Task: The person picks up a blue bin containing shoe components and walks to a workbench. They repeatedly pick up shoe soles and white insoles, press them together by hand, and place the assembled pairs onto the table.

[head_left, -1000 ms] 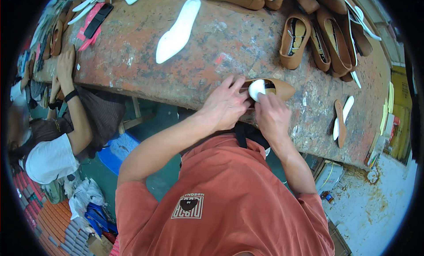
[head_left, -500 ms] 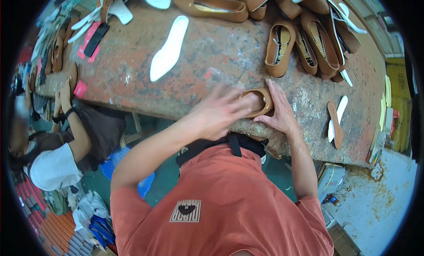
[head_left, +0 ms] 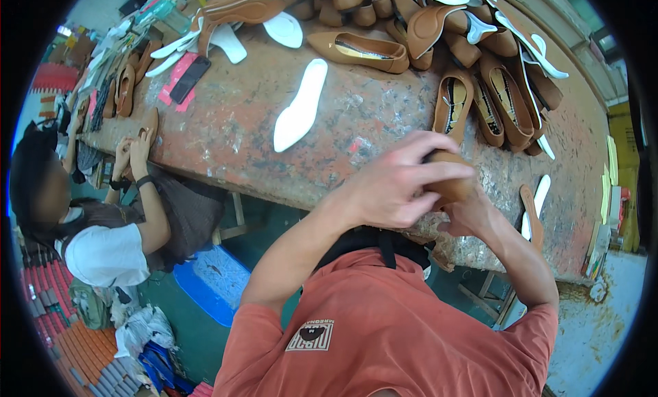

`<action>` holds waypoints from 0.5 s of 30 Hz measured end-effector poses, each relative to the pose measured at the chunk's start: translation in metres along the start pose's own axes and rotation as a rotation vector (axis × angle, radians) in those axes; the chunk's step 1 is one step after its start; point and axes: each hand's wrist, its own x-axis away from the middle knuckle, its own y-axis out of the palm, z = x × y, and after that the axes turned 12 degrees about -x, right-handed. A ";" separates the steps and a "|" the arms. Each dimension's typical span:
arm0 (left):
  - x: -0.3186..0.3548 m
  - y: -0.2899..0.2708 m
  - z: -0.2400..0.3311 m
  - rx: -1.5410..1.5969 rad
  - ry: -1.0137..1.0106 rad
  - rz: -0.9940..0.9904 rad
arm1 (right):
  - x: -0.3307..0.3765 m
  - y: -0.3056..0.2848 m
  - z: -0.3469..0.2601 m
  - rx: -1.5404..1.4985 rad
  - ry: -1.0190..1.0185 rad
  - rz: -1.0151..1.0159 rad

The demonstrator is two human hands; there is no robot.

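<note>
Just over the table's near edge I hold a brown shoe point(head_left: 449, 186) in both hands, lifted and tilted. My left hand point(head_left: 394, 184) has its fingers curled around the shoe from the left. On the right side, my right hand point(head_left: 473, 212) closes on the shoe from below, its fingers partly hidden. Behind the shoe stands another brown pump point(head_left: 452, 107) with a patterned lining. A white insole point(head_left: 300, 107) lies flat on the table to the left. To the right of my hands are a brown insole point(head_left: 531, 214) and a white insole point(head_left: 541, 191), side by side.
Brown shoes and insoles pile up along the far side of the worn table point(head_left: 240, 147). A phone point(head_left: 190, 80) rests on pink sheets at the left. Another person point(head_left: 103, 239) handles a brown shoe there. A blue tub point(head_left: 214, 284) stands on the floor.
The shoe has been lifted and turned, and both hands now grip it. My left hand has moved right, over the shoe. The whole view has shifted, showing more of the table's far side.
</note>
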 end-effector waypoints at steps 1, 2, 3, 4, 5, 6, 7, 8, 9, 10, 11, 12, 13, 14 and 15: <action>0.015 -0.010 -0.007 0.002 -0.071 -0.035 | -0.007 -0.014 -0.011 0.166 0.122 -0.272; 0.039 -0.022 -0.012 0.017 -0.239 -0.053 | -0.013 -0.024 -0.024 0.327 0.226 -0.561; 0.061 -0.036 -0.023 0.027 -0.387 -0.077 | -0.016 -0.016 -0.015 0.192 0.128 -0.509; 0.091 -0.040 -0.042 0.015 -0.450 -0.087 | -0.019 -0.004 -0.007 0.189 -0.064 -0.268; 0.122 -0.034 -0.059 0.009 -0.521 -0.097 | -0.019 0.012 -0.001 0.180 -0.249 -0.031; 0.139 -0.023 -0.071 0.074 -0.539 -0.077 | -0.023 0.026 0.002 0.169 -0.422 0.216; 0.153 -0.010 -0.081 0.141 -0.562 -0.058 | -0.037 0.035 -0.004 0.125 -0.443 0.253; 0.156 -0.002 -0.087 0.205 -0.576 -0.040 | -0.057 0.040 -0.016 0.087 -0.458 0.299; 0.153 0.001 -0.087 0.197 -0.565 -0.066 | -0.082 0.045 -0.033 0.017 -0.443 0.367; 0.154 0.005 -0.087 0.215 -0.572 -0.051 | -0.101 0.052 -0.051 -0.054 -0.419 0.429; 0.153 0.008 -0.088 0.231 -0.574 -0.033 | -0.111 0.055 -0.066 -0.043 -0.372 0.448; 0.153 0.012 -0.089 0.244 -0.575 -0.007 | -0.118 0.058 -0.081 -0.027 -0.329 0.464; 0.159 0.010 -0.095 0.248 -0.571 -0.004 | -0.119 0.060 -0.087 -0.010 -0.285 0.481; 0.160 0.007 -0.095 0.228 -0.577 -0.028 | -0.115 0.061 -0.086 -0.022 -0.274 0.479; 0.161 0.004 -0.093 0.207 -0.584 -0.049 | -0.110 0.061 -0.082 -0.034 -0.265 0.477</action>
